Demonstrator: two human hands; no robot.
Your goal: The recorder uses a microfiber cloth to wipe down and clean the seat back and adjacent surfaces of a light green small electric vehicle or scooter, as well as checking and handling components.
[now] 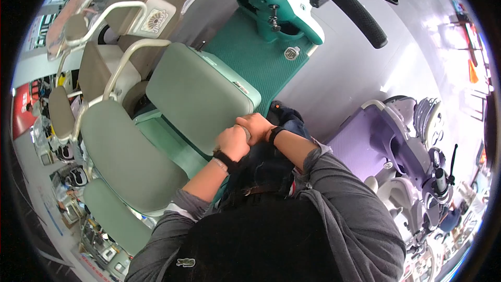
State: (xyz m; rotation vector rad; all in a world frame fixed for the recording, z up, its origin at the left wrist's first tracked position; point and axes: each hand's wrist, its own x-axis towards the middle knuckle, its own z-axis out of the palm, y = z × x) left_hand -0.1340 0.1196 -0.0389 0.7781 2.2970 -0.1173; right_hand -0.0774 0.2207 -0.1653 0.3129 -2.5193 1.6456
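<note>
My left hand (232,142) and my right hand (255,127) meet as curled fists just off the front corner of a grey-green scooter seat cushion (199,94). Between them shows a sliver of a small greyish object (245,131), mostly hidden by the fingers; its kind is unclear. Each wrist wears a black band. Under the cushion is the mint-green body (168,133) of an electric scooter, with its ribbed green footboard (238,47) beyond. A second padded seat (129,156) is to the left of my left hand.
A black handlebar grip (356,11) with a brake lever juts out at the upper right. To the right stands a purple scooter (379,141). A beige-and-brown scooter (113,51) with a pale tubular armrest (125,62) near it is at the left. Glossy grey floor (336,74) lies between the scooters.
</note>
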